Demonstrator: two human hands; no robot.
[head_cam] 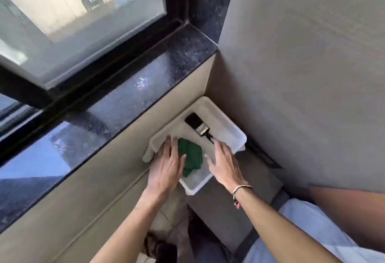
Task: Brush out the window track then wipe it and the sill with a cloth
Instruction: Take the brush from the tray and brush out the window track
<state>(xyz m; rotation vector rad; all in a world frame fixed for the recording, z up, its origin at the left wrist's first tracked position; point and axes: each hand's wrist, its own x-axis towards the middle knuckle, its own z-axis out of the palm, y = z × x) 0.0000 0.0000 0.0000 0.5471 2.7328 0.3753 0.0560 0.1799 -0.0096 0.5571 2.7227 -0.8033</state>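
A white plastic bin (233,129) sits on the floor in the corner below the window. Inside it lie a folded green cloth (190,155) and a black paint brush (198,126) with a metal band. My left hand (166,168) is spread over the bin's near left rim, fingertips touching the cloth's edge. My right hand (225,163) hovers flat over the bin's near right side, fingers apart, close to the brush handle. Neither hand holds anything. Above, the dark speckled stone sill (116,100) runs along the black window track (100,69).
A beige wall (302,75) stands close on the right, forming a tight corner. The window glass (83,23) is shut in a black frame. A dark floor strip (264,154) lies beside the bin. A pale blue garment (312,231) shows at the lower right.
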